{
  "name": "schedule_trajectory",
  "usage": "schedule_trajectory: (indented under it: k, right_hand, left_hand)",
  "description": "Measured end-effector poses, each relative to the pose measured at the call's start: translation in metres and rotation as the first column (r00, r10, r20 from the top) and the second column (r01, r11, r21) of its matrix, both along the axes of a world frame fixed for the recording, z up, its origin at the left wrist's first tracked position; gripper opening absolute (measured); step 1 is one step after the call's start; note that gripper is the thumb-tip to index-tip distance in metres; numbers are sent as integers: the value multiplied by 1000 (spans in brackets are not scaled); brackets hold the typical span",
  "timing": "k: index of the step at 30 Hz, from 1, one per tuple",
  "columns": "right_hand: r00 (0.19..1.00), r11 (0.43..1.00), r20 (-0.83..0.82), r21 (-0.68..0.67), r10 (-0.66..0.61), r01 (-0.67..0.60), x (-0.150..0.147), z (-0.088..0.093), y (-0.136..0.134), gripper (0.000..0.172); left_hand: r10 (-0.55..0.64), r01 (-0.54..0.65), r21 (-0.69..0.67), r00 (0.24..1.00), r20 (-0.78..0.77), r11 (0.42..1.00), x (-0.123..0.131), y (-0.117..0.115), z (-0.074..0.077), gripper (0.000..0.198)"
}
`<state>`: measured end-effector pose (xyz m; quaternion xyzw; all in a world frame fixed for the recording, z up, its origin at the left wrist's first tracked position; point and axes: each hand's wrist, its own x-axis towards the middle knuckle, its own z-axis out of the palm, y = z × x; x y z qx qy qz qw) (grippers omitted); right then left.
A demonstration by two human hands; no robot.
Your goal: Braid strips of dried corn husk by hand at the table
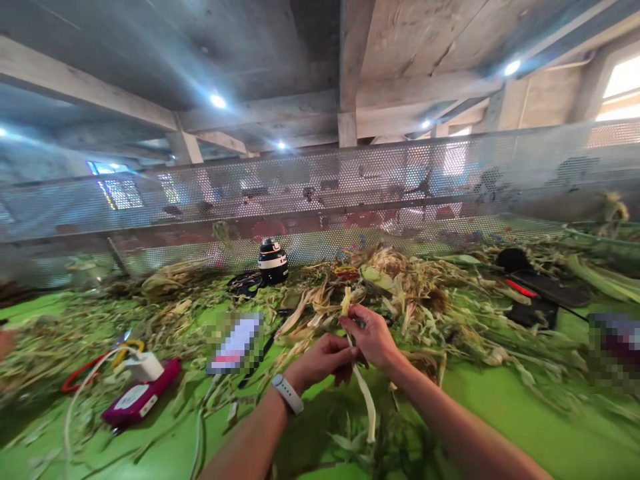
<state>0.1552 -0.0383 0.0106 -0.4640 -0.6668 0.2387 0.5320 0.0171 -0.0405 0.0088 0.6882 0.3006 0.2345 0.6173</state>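
A pale strip of corn husk (367, 400) runs between my two hands, its top end poking up above my fingers and its tail hanging down toward the green tabletop (480, 413). My right hand (369, 333) pinches the strip near its upper end. Just below and to the left, my left hand (327, 360) is closed on the same strip, with its fingertips partly hidden behind the right hand. A pale watch (288, 393) sits on the left wrist. Dry husks (320, 300) lie heaped just beyond both hands.
Scraps of husk cover much of the table. To the left are a phone (235, 343) and a magenta power strip (143, 393) with a white charger (145, 366) and cables. A black bottle (273, 260) stands at the back before a perforated metal screen (320, 180). Black items (535, 287) lie right.
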Motion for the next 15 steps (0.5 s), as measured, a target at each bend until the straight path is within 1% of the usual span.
schedule_trajectory:
  k: [2, 3, 4, 5, 7, 8, 9, 10, 11, 12, 13, 14, 15]
  right_hand:
    - [1000, 1000, 0, -12, 24, -24, 2, 1, 2, 23]
    - [1000, 1000, -2, 13, 14, -14, 4, 3, 2, 22]
    - [1000, 998, -6, 66, -24, 24, 6, 6, 3, 21]
    - [996, 986, -15, 139, -93, 94, 9, 9, 2, 20]
    - [965, 928, -39, 269, -258, 259, 15, 16, 1, 21]
    - [952, 914, -22, 275, -305, 299, 18, 19, -1, 22]
    - [951, 929, 36, 228, -306, 291, 19, 20, -2, 24]
    - [957, 958, 116, 143, -265, 248, 20, 21, -2, 28]
    - [964, 984, 195, 35, -181, 177, 20, 20, -3, 32]
    - [966, 993, 248, -82, -67, 90, 19, 18, -3, 34]
    - [964, 982, 262, -187, 51, -1, 17, 15, -3, 35]
    - [958, 963, 246, -259, 147, -81, 14, 11, -3, 35]
    - [951, 947, 225, -286, 212, -144, 12, 8, -3, 34]
  left_hand:
    - [29, -29, -17, 999, 44, 999, 2, 0, -1, 48]
    - [76, -75, -16, 993, 88, 997, 3, 1, -2, 47]
    - [146, -146, -10, 979, 143, 989, 4, 3, -3, 44]
    - [231, -234, -10, 951, 208, 972, 5, 5, -4, 42]
    - [389, -396, -50, 859, 332, 917, 5, 10, -6, 37]
    - [444, -446, -89, 813, 375, 891, 5, 12, -6, 36]
    - [485, -478, -128, 776, 404, 869, 4, 14, -6, 36]
    - [514, -497, -159, 750, 416, 853, 3, 15, -6, 38]
    - [536, -513, -178, 733, 418, 840, 3, 16, -5, 40]
    - [548, -526, -178, 727, 413, 832, 3, 16, -4, 41]
    - [554, -540, -161, 729, 402, 826, 2, 16, -3, 41]
    - [557, -553, -134, 733, 389, 822, 2, 16, -2, 41]
    - [555, -561, -104, 743, 373, 821, 2, 17, -2, 40]
